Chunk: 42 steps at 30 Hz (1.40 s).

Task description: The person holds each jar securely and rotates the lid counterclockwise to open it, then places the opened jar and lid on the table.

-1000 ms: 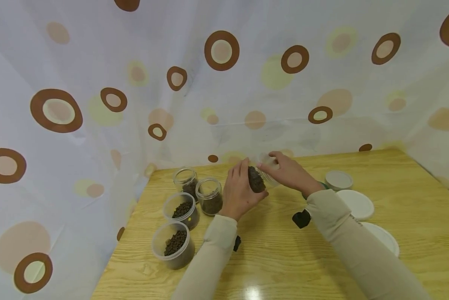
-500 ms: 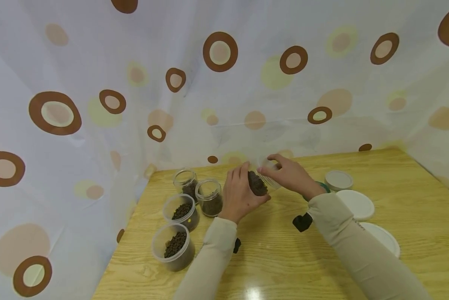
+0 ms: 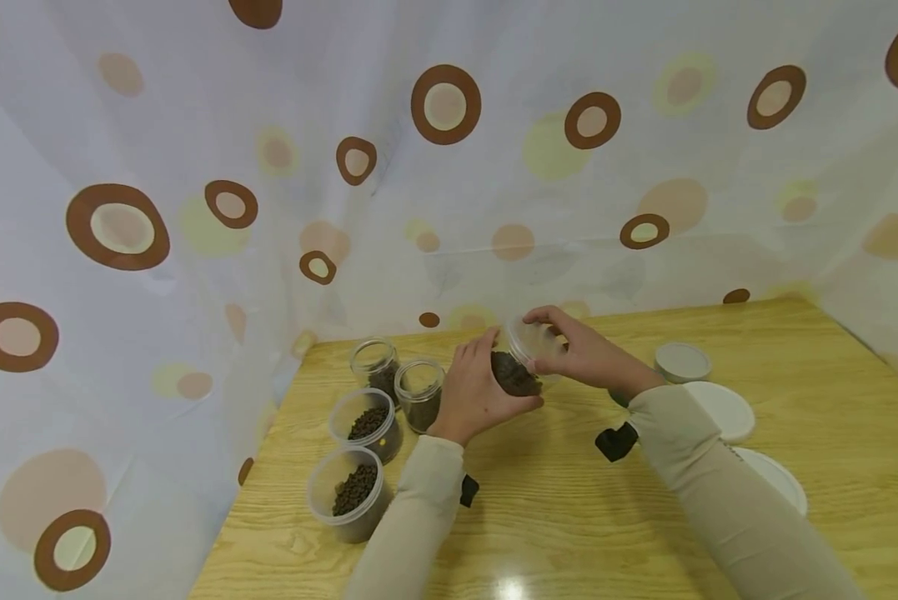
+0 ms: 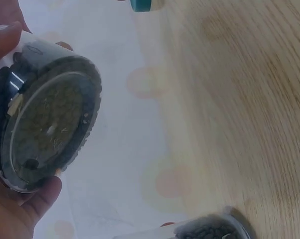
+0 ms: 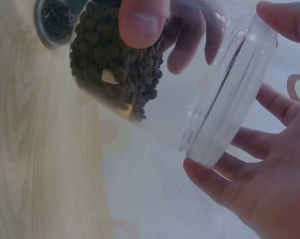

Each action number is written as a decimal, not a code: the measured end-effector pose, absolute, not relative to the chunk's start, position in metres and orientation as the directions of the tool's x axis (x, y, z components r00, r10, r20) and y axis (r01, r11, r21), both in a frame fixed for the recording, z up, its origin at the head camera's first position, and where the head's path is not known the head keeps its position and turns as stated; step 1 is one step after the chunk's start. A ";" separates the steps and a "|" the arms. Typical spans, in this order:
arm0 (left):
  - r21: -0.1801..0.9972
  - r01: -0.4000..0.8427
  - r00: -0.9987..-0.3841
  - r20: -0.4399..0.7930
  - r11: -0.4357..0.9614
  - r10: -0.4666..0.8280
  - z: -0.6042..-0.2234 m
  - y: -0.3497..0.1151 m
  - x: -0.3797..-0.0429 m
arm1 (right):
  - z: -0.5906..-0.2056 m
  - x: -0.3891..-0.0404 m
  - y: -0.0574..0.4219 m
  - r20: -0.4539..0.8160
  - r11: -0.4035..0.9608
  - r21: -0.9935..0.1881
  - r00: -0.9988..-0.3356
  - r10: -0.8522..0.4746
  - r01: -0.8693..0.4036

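A clear round jar (image 3: 514,375), part filled with dark brown pellets, is tilted sideways above the table. My left hand (image 3: 477,387) grips its body, thumb and fingers on opposite sides. At the jar's mouth sits a clear lid (image 5: 234,92), and my right hand (image 3: 585,352) holds this lid by its rim with spread, bent fingers. In the right wrist view, a pale bit and a yellow bit show among the pellets. The left wrist view shows the jar's base (image 4: 50,124) facing the camera.
Left of the hands stand two uncovered glass jars (image 3: 422,408) (image 3: 374,365) and two plastic tubs (image 3: 364,437) (image 3: 349,508), all with pellets. Three pale lids (image 3: 683,362) (image 3: 721,411) (image 3: 771,479) lie at right on the wooden table (image 3: 546,517). A patterned curtain (image 3: 524,200) rises behind.
The jar and lid have turned slightly, so more of the lid's top end shows. My right hand has shifted a little to the right; both hands keep their holds.
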State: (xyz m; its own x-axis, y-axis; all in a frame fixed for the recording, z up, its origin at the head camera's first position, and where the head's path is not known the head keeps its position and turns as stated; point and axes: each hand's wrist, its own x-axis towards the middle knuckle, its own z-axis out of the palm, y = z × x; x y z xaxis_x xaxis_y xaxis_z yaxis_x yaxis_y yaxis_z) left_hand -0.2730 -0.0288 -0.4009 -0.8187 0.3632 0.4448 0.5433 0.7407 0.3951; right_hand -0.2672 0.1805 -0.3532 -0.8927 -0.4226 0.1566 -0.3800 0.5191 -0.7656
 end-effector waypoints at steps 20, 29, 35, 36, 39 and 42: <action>0.289 0.572 -0.772 0.504 0.767 0.386 -0.401 -0.028 -0.271 | -0.358 -0.267 0.183 0.139 0.462 -0.806 -0.876 -0.462 -0.371; 0.294 0.536 -0.800 0.475 0.791 0.366 -0.401 -0.030 -0.266 | -0.355 -0.262 0.185 0.121 0.480 -0.797 -0.875 -0.468 -0.367; 0.288 0.524 -0.802 0.484 0.802 0.350 -0.399 -0.032 -0.263 | -0.349 -0.254 0.187 0.055 0.528 -0.806 -0.922 -0.384 -0.268; 0.284 0.522 -0.801 0.488 0.804 0.348 -0.399 -0.032 -0.263 | -0.348 -0.253 0.187 0.041 0.547 -0.798 -0.929 -0.369 -0.252; 0.273 0.517 -0.799 0.495 0.811 0.342 -0.398 -0.032 -0.263 | -0.343 -0.250 0.186 -0.003 0.596 -0.776 -0.943 -0.333 -0.208; 0.259 0.517 -0.794 0.501 0.816 0.344 -0.399 -0.030 -0.263 | -0.339 -0.250 0.184 -0.042 0.636 -0.752 -0.951 -0.305 -0.170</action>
State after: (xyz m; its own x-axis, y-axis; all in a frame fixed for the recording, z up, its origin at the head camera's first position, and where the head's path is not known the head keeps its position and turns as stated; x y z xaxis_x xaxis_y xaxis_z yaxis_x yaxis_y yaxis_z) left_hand -0.2630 -0.0304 -0.3986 -0.7944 0.3438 0.5007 0.5166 0.8160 0.2592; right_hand -0.2498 0.1842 -0.3388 -0.9514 -0.3050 -0.0425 -0.1704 0.6363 -0.7524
